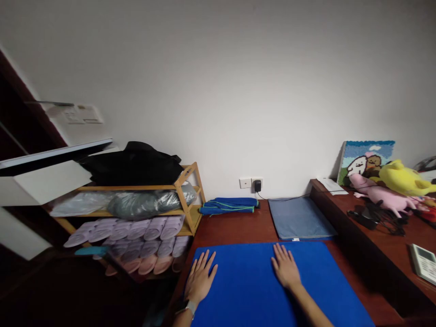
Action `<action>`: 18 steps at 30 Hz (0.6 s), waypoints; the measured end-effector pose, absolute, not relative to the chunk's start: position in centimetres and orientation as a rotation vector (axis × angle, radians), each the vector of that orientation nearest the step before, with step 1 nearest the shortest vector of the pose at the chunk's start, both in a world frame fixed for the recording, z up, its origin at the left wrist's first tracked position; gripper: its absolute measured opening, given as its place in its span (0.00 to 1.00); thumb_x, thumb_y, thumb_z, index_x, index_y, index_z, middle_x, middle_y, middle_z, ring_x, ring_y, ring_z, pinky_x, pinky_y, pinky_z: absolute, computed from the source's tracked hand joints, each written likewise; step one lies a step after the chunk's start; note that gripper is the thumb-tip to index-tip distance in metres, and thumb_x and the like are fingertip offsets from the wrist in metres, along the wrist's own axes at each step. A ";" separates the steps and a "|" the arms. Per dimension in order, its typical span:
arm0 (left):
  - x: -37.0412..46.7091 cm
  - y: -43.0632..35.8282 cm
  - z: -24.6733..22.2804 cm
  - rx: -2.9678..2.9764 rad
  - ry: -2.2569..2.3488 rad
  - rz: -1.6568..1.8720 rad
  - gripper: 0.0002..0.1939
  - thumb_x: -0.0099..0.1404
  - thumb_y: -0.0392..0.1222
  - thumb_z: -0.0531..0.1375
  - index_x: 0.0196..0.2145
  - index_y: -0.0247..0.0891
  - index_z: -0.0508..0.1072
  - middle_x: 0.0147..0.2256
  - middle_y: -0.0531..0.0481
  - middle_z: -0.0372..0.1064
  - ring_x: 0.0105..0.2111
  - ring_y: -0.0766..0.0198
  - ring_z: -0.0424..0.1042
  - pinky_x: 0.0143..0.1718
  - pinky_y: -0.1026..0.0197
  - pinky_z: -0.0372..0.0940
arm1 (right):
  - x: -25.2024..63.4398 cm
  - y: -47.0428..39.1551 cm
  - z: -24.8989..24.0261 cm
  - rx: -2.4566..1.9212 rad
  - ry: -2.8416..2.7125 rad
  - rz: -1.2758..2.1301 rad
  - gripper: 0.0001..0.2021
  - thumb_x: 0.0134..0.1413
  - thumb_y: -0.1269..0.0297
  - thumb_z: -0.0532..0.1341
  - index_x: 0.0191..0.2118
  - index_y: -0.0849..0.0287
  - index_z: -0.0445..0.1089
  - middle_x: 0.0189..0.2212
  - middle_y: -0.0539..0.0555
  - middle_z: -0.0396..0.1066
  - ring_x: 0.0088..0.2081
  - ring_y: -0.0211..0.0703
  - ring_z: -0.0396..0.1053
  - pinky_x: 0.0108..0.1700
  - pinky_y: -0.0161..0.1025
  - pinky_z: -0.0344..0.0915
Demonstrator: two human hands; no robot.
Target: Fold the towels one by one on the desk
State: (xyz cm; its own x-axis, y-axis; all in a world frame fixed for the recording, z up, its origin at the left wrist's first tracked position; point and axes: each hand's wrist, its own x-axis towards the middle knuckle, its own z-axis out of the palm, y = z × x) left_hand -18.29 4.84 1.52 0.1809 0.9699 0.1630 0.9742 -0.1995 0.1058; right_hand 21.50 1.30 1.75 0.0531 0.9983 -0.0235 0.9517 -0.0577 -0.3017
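Here are both my hands, palms down: the left hand [200, 279] lies at the left edge of the blue cloth [245, 286], fingers fanned, and the right hand [286, 269] rests flat with its fingertips by the cloth's far edge, fingers slightly apart.

Biggest in my feed is the pale wall [272, 100], rising beyond the cloth. Next comes the reddish-brown table [231, 229], with the cloth spread smooth over it, right under my palms. Left of the cloth I've got a wooden rack [194, 195], loaded with lilac slippers [153, 228] and topped by a black bag [136, 165].

Just past the cloth's far edge, right of its middle, sits a folded grey-blue cloth [298, 218]. Out to the blue cloth's right I see a cartoon panel [368, 154], a yellow plush toy [402, 178] and a pink one [378, 197]. Beyond its far-left corner, there's a green-trimmed blue bundle [228, 205]. Well right of the cloth: a white device [425, 263]. Smallest, a black plug [258, 185] in the wall beyond it.
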 end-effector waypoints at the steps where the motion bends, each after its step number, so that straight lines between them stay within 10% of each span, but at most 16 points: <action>1: -18.2 4.8 1.6 -2.398 -1.971 -0.309 0.30 0.75 0.58 0.47 0.71 0.50 0.55 0.72 0.48 0.49 0.71 0.52 0.49 0.70 0.41 0.46 | 24.9 0.7 1.2 -2.216 -1.945 0.292 0.34 0.67 0.48 0.40 0.73 0.56 0.46 0.73 0.52 0.45 0.74 0.49 0.39 0.73 0.53 0.36; 8: -18.2 5.1 1.6 -2.394 -1.955 -0.330 0.29 0.75 0.57 0.46 0.70 0.52 0.55 0.72 0.51 0.50 0.71 0.53 0.49 0.70 0.42 0.47 | 41.9 -2.2 -2.0 -2.549 -1.653 0.170 0.36 0.64 0.48 0.38 0.74 0.55 0.46 0.74 0.51 0.44 0.74 0.48 0.40 0.72 0.54 0.41; 18: -17.7 5.4 3.1 -2.354 -1.914 -0.368 0.30 0.73 0.50 0.44 0.66 0.38 0.65 0.68 0.43 0.59 0.68 0.51 0.57 0.69 0.43 0.52 | 41.7 -2.5 -0.5 -2.480 -1.650 0.215 0.36 0.66 0.48 0.36 0.74 0.58 0.45 0.74 0.51 0.43 0.74 0.47 0.39 0.73 0.54 0.37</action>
State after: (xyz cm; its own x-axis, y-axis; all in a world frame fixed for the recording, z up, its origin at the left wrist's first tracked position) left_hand -17.72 5.42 3.07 0.1882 0.9527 0.2385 0.9733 -0.2135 0.0845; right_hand 41.75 -2.46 -0.55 0.3827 0.9232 -0.0337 0.9011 -0.3811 -0.2068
